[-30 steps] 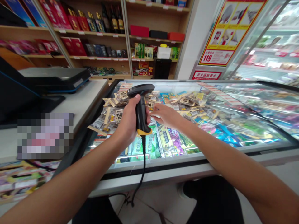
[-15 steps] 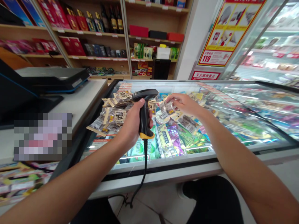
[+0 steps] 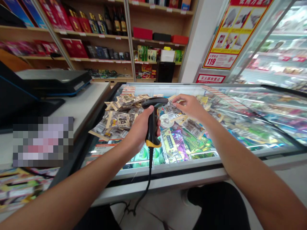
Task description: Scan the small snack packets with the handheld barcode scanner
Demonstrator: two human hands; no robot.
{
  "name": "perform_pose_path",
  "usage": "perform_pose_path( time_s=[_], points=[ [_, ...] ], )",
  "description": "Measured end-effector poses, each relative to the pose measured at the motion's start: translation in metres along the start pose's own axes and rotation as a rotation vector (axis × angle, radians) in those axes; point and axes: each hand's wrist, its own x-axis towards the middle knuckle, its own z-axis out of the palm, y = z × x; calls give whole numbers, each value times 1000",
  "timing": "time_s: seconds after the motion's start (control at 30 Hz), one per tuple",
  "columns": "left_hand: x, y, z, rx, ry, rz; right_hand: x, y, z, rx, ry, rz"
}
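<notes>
My left hand [image 3: 141,126] is wrapped round the grip of a black barcode scanner [image 3: 152,126] with a yellow base, its cable hanging down. The scanner's head is raised over the glass and points right, close to my right hand [image 3: 189,107]. The fingers of my right hand are bent in a pinch at the edge of a clear snack packet [image 3: 169,109]; the scanner head partly covers this packet. Left of the scanner lies a heap of similar snack packets [image 3: 123,119] with beige edges. Another packet [image 3: 193,127] lies on the glass below my right hand.
The packets lie on the glass lid of a chest freezer [image 3: 172,174] with colourful bags inside. At left is a counter [image 3: 90,105] with a flat black device [image 3: 55,80] and a blurred-out patch. Shelves [image 3: 96,33] of bottles and boxes stand behind.
My left hand and the scanner have moved slightly right and down, nearer my right hand. The packet at my right fingertips has shifted a little and is now partly behind the scanner head.
</notes>
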Motion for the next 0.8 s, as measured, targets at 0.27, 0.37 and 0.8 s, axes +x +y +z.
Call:
perform_pose_path(
  time_s=[0.27, 0.37, 0.8],
  points=[
    [-2, 2, 0, 3, 4, 40, 0, -2, -5, -45, 0, 1],
    [-2, 2, 0, -15, 11, 46, 2, -1, -15, -66, 94, 6],
    [-1, 2, 1, -18, 29, 31, -7, 3, 1, -694, -215, -7]
  ],
)
